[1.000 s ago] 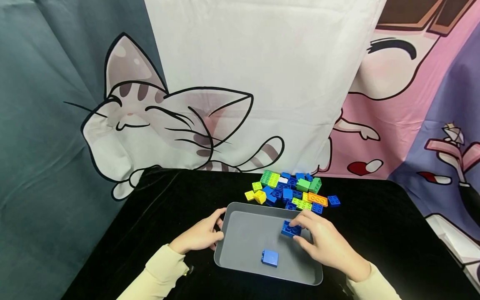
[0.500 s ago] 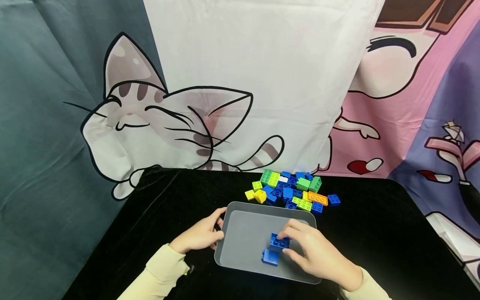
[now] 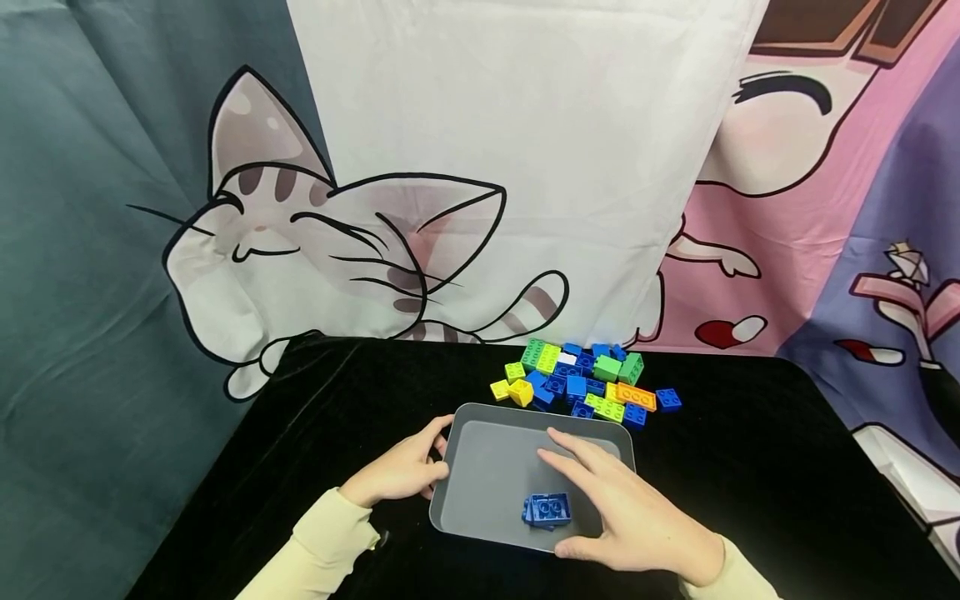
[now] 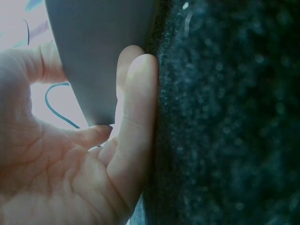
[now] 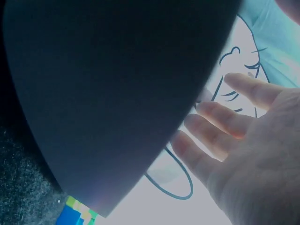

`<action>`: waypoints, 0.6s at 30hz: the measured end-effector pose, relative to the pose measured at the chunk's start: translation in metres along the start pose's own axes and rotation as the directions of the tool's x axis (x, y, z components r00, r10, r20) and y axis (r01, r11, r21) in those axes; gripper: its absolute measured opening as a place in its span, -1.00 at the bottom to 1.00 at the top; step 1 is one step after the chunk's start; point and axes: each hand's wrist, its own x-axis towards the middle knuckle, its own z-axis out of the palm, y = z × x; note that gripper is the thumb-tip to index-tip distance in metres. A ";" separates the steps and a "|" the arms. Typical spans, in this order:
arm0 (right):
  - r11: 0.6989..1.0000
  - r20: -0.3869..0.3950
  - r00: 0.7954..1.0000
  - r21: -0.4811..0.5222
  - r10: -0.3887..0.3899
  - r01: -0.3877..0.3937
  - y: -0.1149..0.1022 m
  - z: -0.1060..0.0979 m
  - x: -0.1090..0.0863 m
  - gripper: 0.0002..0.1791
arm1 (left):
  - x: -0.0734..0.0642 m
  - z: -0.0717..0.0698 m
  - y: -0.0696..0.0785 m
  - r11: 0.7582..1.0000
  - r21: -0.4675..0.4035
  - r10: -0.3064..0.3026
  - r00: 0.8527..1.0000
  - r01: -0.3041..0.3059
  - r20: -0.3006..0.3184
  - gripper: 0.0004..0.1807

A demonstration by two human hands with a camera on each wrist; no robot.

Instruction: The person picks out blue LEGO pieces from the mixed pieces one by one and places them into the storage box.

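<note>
A grey tray (image 3: 480, 475) lies on the black cloth. My left hand (image 3: 393, 473) grips its left edge, and the left wrist view shows the thumb on one side of the tray wall (image 4: 93, 51) and fingers on the other. Toward the front of the tray lies a blue brick (image 3: 553, 508), hollow side up. It overlaps a second blue brick (image 3: 527, 512), mostly hidden beneath it; whether they are joined I cannot tell. My right hand (image 3: 637, 512) is over the tray's right part, fingers spread and holding nothing. In the right wrist view the tray wall (image 5: 103, 93) hides the bricks.
Behind the tray is a heap of toy bricks (image 3: 576, 387) in blue, green, yellow and orange, with one blue brick (image 3: 668, 400) at its right. A printed cloth (image 3: 465, 250) hangs behind the table.
My right hand has carried the blue brick left and toward me, set it over the other blue brick and let go. Its fingers have spread. My left hand stays on the tray.
</note>
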 end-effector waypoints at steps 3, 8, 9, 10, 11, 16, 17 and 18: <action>1.000 0.002 1.000 -0.005 0.004 -0.004 0.002 0.000 0.000 0.10 | 0.000 0.000 -0.001 1.000 0.002 -0.001 1.000 0.001 -0.001 -0.13; 1.000 0.007 1.000 -0.005 0.017 -0.017 0.006 0.002 -0.001 0.07 | 0.000 0.002 -0.003 1.000 0.003 -0.001 1.000 0.001 -0.001 -0.13; 1.000 0.006 1.000 -0.009 0.019 -0.019 0.007 0.002 -0.002 0.06 | 0.000 0.002 -0.004 1.000 0.006 -0.001 1.000 0.001 0.001 -0.13; 1.000 0.005 1.000 -0.017 0.023 -0.023 0.008 0.001 -0.003 0.06 | 0.000 0.002 -0.005 1.000 0.011 -0.001 1.000 0.001 0.001 -0.14; 0.999 0.005 1.000 -0.022 0.025 -0.025 0.009 0.001 -0.003 0.05 | 0.000 0.002 -0.005 1.000 0.015 -0.001 1.000 0.001 0.002 -0.14; 0.997 -0.006 0.999 -0.064 0.037 -0.038 0.017 -0.004 -0.005 0.01 | 0.000 0.001 -0.006 1.000 0.030 -0.003 1.000 0.003 0.000 -0.14; 0.997 -0.011 0.999 -0.071 0.040 -0.040 0.019 -0.005 -0.005 0.00 | 0.001 0.001 -0.006 1.000 0.030 -0.003 1.000 0.003 0.000 -0.14; 0.996 -0.018 0.999 -0.076 0.044 -0.045 0.022 -0.006 -0.006 0.00 | 0.001 0.001 -0.007 1.000 0.029 -0.003 1.000 0.003 -0.001 -0.14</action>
